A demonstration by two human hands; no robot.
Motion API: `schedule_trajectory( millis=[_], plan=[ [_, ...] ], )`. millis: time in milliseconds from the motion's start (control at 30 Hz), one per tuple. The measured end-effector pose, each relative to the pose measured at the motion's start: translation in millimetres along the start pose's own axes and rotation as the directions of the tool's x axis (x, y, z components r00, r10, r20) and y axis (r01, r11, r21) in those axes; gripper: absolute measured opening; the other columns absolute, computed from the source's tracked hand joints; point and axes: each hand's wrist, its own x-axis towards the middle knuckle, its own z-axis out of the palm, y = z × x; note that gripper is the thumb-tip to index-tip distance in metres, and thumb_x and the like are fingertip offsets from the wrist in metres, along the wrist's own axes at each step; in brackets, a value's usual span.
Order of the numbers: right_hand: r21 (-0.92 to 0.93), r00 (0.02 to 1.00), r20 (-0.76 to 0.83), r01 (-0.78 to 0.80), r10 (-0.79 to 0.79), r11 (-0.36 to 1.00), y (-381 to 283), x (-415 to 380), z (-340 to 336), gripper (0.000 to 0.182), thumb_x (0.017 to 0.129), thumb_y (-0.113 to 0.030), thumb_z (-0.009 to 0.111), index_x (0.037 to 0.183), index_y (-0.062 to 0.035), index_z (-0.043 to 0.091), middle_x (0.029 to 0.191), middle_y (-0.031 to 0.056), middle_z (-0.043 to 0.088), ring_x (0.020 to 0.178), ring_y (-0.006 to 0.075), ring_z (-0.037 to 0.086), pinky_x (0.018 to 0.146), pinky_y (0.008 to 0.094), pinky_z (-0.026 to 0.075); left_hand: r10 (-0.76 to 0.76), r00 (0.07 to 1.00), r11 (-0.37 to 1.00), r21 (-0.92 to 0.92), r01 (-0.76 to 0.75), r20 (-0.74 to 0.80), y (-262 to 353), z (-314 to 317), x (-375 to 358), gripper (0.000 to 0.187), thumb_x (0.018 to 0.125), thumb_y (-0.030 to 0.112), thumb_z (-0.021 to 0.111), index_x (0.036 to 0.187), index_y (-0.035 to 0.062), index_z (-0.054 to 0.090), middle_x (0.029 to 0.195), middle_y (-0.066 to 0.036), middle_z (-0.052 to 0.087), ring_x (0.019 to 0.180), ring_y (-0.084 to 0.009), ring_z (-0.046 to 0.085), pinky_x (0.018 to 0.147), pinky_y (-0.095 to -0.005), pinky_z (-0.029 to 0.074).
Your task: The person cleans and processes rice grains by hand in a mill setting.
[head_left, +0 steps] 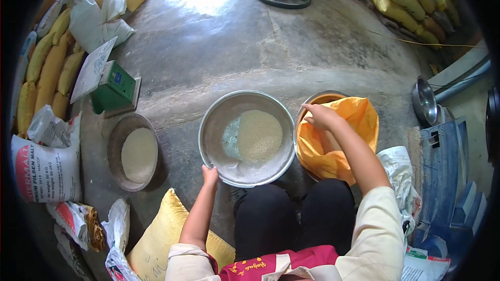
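A wide metal basin (214,119) stands on the floor before my knees, with a heap of pale grain (260,135) mostly in its right half. My left hand (210,175) grips the basin's lower left rim. Just right of the basin, an orange sack (359,119) stands open inside a round container (328,96). My right hand (320,116) is over the sack's left edge, near the basin's right rim; its fingers point left and seem to hold nothing. Part of the sack's inside is hidden by my right forearm.
A brown bowl (115,148) of grain stands at left, below a green scale (117,86). A full yellow sack (161,229) lies at lower left. Stacked sacks (52,67) line the left side. Blue equipment (442,171) and a metal bowl (424,101) are at right.
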Motion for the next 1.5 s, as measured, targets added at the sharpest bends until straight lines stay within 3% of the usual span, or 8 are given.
schedule_trajectory(
  millis=[67, 133, 233, 800, 900, 1067, 1133, 1500],
  plan=[
    [-0.031, 0.999, 0.004, -0.047, 0.047, 0.998, 10, -21, -15, 0.048, 0.083, -0.027, 0.051, 0.125, -0.0102, 0.037, 0.112, 0.0145, 0.053, 0.103, 0.0287, 0.05, 0.084, 0.037, 0.043, 0.089, 0.992, 0.988, 0.137, -0.076, -0.091, 27, 3, -16, 0.044, 0.079, 0.006, 0.052, 0.119, 0.0011, 0.033, 0.115, -0.021, 0.045, 0.105, -0.0357, 0.046, 0.091, -0.0446, 0.036],
    [0.005, 0.997, -0.022, -0.076, 0.076, 0.997, 5, -33, -33, 0.045, 0.083, -0.026, 0.051, 0.123, -0.0082, 0.04, 0.111, 0.0151, 0.054, 0.103, 0.0287, 0.051, 0.084, 0.0366, 0.043, 0.608, 0.756, 0.704, 0.605, -0.372, -0.242, 44, 4, -27, 0.063, 0.075, 0.007, 0.055, 0.13, 0.0012, 0.024, 0.126, -0.028, 0.034, 0.121, -0.0403, 0.029, 0.1, -0.0425, 0.024],
    [0.192, 0.965, -0.261, 0.071, -0.018, 0.979, -13, -32, -36, 0.036, 0.083, -0.025, 0.051, 0.113, -0.004, 0.051, 0.102, 0.0165, 0.059, 0.097, 0.0308, 0.054, 0.082, 0.0369, 0.043, 0.714, 0.697, 0.63, 0.491, -0.601, -0.064, 78, 15, -33, 0.062, 0.077, 0.01, 0.054, 0.13, 0.0023, 0.024, 0.13, -0.027, 0.029, 0.125, -0.0392, 0.022, 0.102, -0.0419, 0.02],
    [0.174, 0.789, -0.613, 0.184, -0.04, 0.967, -54, 165, 253, 0.038, 0.086, -0.033, 0.043, 0.109, -0.0043, 0.055, 0.115, 0.0137, 0.052, 0.108, 0.0282, 0.048, 0.09, 0.035, 0.037, 0.499, 0.859, 0.713, 0.509, -0.483, 0.116, 23, 160, 55, 0.046, 0.085, 0.022, 0.04, 0.128, 0.0043, 0.035, 0.135, -0.021, 0.026, 0.127, -0.0373, 0.019, 0.1, -0.0507, 0.019],
    [0.907, 0.832, -0.348, 0.183, 0.432, 0.379, -73, 169, 268, 0.039, 0.089, -0.029, 0.039, 0.089, 0.0031, 0.063, 0.096, 0.0158, 0.062, 0.09, 0.0205, 0.058, 0.081, 0.0292, 0.043, 0.411, 0.911, 0.885, 0.231, -0.405, 0.026, 18, 178, 53, 0.041, 0.088, 0.023, 0.037, 0.121, -0.0018, 0.042, 0.127, -0.022, 0.036, 0.122, -0.0334, 0.027, 0.097, -0.0442, 0.025],
    [0.892, 0.849, 0.091, 0.163, 0.521, -0.421, -98, 165, 282, 0.042, 0.087, -0.035, 0.04, 0.086, 0.0025, 0.06, 0.084, 0.0129, 0.06, 0.077, 0.0203, 0.057, 0.074, 0.0291, 0.045, -0.13, 0.992, 0.573, -0.816, 0.068, -0.008, 40, 191, 56, 0.043, 0.091, 0.031, 0.037, 0.106, -0.0067, 0.05, 0.104, -0.017, 0.056, 0.094, -0.0257, 0.056, 0.081, -0.0345, 0.046],
    [0.731, 0.885, 0.255, 0.088, 0.39, -0.677, -106, 157, 270, 0.039, 0.086, -0.031, 0.041, 0.083, 0.0026, 0.06, 0.082, 0.0128, 0.061, 0.077, 0.0214, 0.059, 0.07, 0.0301, 0.047, -0.15, 0.989, 0.541, -0.839, 0.065, -0.02, 49, 183, 48, 0.039, 0.09, 0.032, 0.038, 0.1, -0.0036, 0.052, 0.095, -0.015, 0.059, 0.081, -0.026, 0.06, 0.071, -0.0368, 0.05],
    [0.66, 0.951, 0.106, 0.153, 0.292, -0.736, -154, 96, 124, 0.033, 0.083, -0.028, 0.044, 0.074, -0.0009, 0.06, 0.082, 0.0133, 0.06, 0.072, 0.0227, 0.06, 0.068, 0.0322, 0.05, 0.009, 1.0, 0.385, -0.923, -0.008, -0.005, 173, 129, -28, 0.039, 0.088, 0.035, 0.038, 0.097, 0.0003, 0.053, 0.093, -0.012, 0.059, 0.082, -0.0248, 0.06, 0.072, -0.0362, 0.05]
  ],
)
